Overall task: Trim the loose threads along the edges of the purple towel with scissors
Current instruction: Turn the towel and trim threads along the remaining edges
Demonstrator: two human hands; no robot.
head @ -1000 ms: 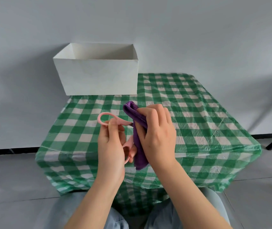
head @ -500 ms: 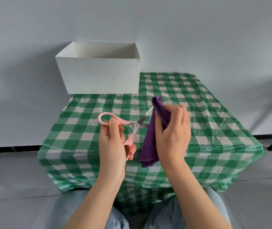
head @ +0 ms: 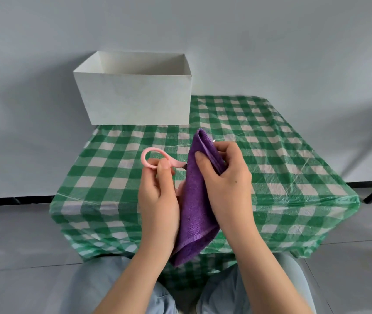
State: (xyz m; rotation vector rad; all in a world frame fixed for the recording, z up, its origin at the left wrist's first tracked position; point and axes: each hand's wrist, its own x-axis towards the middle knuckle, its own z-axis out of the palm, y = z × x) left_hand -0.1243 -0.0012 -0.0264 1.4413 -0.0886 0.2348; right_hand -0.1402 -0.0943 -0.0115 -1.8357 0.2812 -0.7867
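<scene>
**Purple towel held folded above tabletop, scissors tucked behind it**

Purple towel (head: 194,200) held folded and upright in the air over the near edge of the tabletop (head: 282,159), upper fold highest, stitched lower hem hanging down toward the lap. Gripped near its top by the right hand (head: 223,177), thumb pressed on the near face, fingers curled round the far edge. Pink scissors (head: 158,160) held just left of the towel by the left hand (head: 158,200), fingers curled about the handles, one pink loop standing clear above the thumb. Blades hidden behind the towel except for a small bright tip showing just past the top right edge, beside the right fingers; open or closed not made out. Tabletop covered in green-and-white check cloth under clear plastic. White open-topped box (head: 135,98) stood at the far left corner, well apart from the hands, against a grey wall. Pale blue trouser knees at the bottom, grey floor around.
</scene>
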